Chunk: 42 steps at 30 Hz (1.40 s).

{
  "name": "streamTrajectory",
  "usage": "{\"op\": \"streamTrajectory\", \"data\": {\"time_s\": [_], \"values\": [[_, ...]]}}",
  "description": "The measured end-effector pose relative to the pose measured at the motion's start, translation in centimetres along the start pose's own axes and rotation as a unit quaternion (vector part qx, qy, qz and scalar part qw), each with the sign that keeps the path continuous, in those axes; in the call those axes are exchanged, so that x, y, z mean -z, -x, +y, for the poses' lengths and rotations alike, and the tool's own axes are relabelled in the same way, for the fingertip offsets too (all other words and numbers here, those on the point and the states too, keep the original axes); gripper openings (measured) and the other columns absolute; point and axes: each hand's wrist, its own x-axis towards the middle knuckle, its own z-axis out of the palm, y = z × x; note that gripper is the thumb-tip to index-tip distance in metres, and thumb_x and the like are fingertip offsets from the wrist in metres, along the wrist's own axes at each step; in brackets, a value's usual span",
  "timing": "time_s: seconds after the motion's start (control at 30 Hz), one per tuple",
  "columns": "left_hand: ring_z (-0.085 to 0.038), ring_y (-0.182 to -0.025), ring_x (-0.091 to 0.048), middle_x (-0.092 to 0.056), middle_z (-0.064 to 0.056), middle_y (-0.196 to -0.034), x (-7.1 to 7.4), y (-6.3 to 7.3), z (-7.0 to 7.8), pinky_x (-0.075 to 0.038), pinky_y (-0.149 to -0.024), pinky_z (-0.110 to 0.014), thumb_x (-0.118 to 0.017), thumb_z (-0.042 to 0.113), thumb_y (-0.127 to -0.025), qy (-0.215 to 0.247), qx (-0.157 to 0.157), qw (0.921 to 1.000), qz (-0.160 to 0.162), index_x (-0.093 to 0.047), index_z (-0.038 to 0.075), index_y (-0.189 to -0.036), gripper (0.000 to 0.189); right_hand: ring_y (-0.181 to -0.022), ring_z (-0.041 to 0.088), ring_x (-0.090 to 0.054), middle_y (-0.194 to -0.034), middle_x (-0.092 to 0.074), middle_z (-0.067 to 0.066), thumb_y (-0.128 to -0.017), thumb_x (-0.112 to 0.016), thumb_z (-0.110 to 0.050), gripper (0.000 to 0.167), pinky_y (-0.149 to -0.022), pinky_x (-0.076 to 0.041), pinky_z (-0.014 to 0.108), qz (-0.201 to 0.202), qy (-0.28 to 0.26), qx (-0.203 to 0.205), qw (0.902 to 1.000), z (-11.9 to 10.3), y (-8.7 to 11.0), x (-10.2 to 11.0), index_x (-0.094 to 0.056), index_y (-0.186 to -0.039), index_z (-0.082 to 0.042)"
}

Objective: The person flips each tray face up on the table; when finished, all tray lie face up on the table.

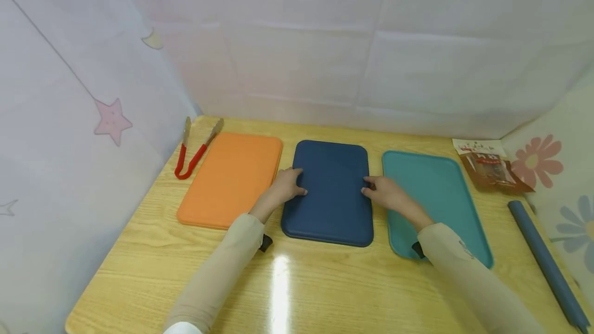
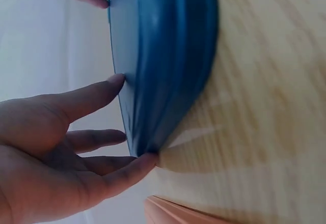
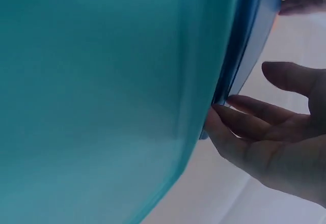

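A navy blue tray [image 1: 330, 195], flat face up with rounded corners, lies at the middle of the table. At its left edge, my left hand [image 1: 286, 185] touches with the thumb on the top face and fingertips [image 2: 147, 159] along the side. Across from it, my right hand [image 1: 387, 193] has its fingers against the right edge. In the right wrist view that hand's thumb [image 3: 288, 76] stands away from the blue side. The left wrist view shows ridged layers on the tray's side; what lies under it is hidden.
An orange tray [image 1: 234, 179] lies on the left, beside red-handled tongs [image 1: 191, 161]. On the right is a teal tray [image 1: 433, 184] with a raised rim, partly under my right forearm. Beyond it are a brown food packet [image 1: 492, 171] and a dark grey rolled bar [image 1: 547, 264].
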Motion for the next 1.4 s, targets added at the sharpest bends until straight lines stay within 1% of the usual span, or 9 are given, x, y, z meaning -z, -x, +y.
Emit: {"op": "streamTrajectory", "data": {"time_s": [0.1,0.2,0.37,0.47,0.63,0.7,0.9,1.17,1.4], "values": [[-0.040,-0.135,-0.035,-0.040,-0.023,-0.147,-0.3,0.0,-0.6,-0.037,-0.107,-0.046,-0.076,0.017,-0.085,0.020,-0.002,0.9998,0.008,-0.037,-0.004,-0.146,0.075,-0.058,0.027,-0.052,-0.099,-0.068,0.024,-0.100,-0.052,-0.020,0.053,-0.055,-0.042,0.034,-0.003,-0.001,-0.009,1.0000,-0.1,-0.2,-0.7,-0.040,-0.141,0.010],[-0.041,-0.137,-0.033,-0.036,-0.023,-0.149,-0.5,0.1,-1.1,-0.038,-0.106,-0.046,-0.075,0.018,-0.086,0.034,0.000,0.9993,0.016,-0.035,-0.004,-0.147,0.076,-0.093,0.038,-0.060,-0.124,-0.056,0.032,-0.100,-0.052,-0.020,0.056,-0.072,-0.050,0.040,0.007,-0.056,-0.029,0.9980,-0.1,-0.2,-1.0,-0.035,-0.145,0.008],[-0.042,-0.137,-0.030,-0.032,-0.025,-0.150,-0.5,-0.1,-1.5,-0.036,-0.107,-0.046,-0.075,0.021,-0.086,0.027,0.011,0.9994,0.018,-0.038,-0.004,-0.145,0.073,-0.138,0.044,-0.027,-0.152,-0.024,0.029,-0.100,-0.050,-0.022,0.066,-0.105,-0.032,0.058,-0.007,-0.202,-0.091,0.9750,0.1,0.1,-0.8,-0.016,-0.155,-0.007],[-0.041,-0.137,-0.032,-0.033,-0.025,-0.149,-0.6,-0.2,-1.7,-0.037,-0.107,-0.045,-0.075,0.020,-0.086,0.028,0.008,0.9994,0.020,-0.042,-0.005,-0.143,0.070,-0.119,0.040,-0.050,-0.154,-0.021,0.027,-0.100,-0.050,-0.022,0.070,-0.103,-0.032,0.057,-0.011,-0.273,-0.106,0.9561,0.3,0.4,-0.5,-0.010,-0.157,-0.014],[-0.041,-0.137,-0.032,-0.032,-0.026,-0.149,-0.7,-0.1,-2.0,-0.037,-0.107,-0.045,-0.075,0.018,-0.086,0.041,0.003,0.9989,0.022,-0.044,-0.005,-0.141,0.068,-0.120,0.039,-0.050,-0.154,-0.020,0.027,-0.099,-0.050,-0.016,0.074,-0.108,-0.030,0.054,-0.015,-0.359,-0.095,0.9282,0.8,0.8,-0.1,-0.004,-0.157,-0.013],[-0.041,-0.137,-0.031,-0.032,-0.026,-0.149,-0.7,-0.1,-1.9,-0.036,-0.107,-0.045,-0.075,0.019,-0.086,0.043,0.001,0.9989,0.021,-0.044,-0.005,-0.141,0.068,-0.140,0.041,-0.024,-0.155,-0.019,0.027,-0.098,-0.052,-0.012,0.075,-0.111,-0.028,0.053,-0.014,-0.390,-0.094,0.9160,1.0,0.9,-0.1,-0.004,-0.156,-0.011],[-0.041,-0.138,-0.029,-0.030,-0.026,-0.150,-0.7,-0.2,-2.0,-0.037,-0.107,-0.045,-0.074,0.021,-0.087,0.044,-0.007,0.9988,0.023,-0.043,-0.004,-0.142,0.068,-0.133,0.039,-0.040,-0.154,-0.023,0.024,-0.092,-0.059,0.001,0.080,-0.096,-0.048,0.046,0.019,-0.446,-0.095,0.8897,1.5,1.1,-0.2,-0.013,-0.156,-0.011],[-0.043,-0.139,-0.026,-0.026,-0.025,-0.153,-0.6,0.3,-2.4,-0.035,-0.108,-0.047,-0.070,0.028,-0.090,0.044,-0.022,0.9987,0.008,-0.039,-0.004,-0.144,0.070,-0.106,0.028,-0.064,-0.147,-0.037,0.025,-0.088,-0.067,0.002,0.084,-0.087,-0.054,0.041,0.065,-0.419,-0.074,0.9026,1.2,1.2,0.4,-0.019,-0.155,-0.013],[-0.039,-0.141,-0.026,-0.026,-0.022,-0.154,0.1,0.4,-2.4,-0.033,-0.109,-0.047,-0.068,0.029,-0.092,0.081,-0.018,0.9964,-0.019,-0.036,-0.003,-0.146,0.071,-0.097,0.026,-0.066,-0.134,-0.043,0.030,-0.089,-0.069,-0.005,0.076,-0.089,-0.052,0.047,0.036,-0.370,-0.032,0.9279,0.8,1.4,2.4,-0.028,-0.153,-0.012]]}}
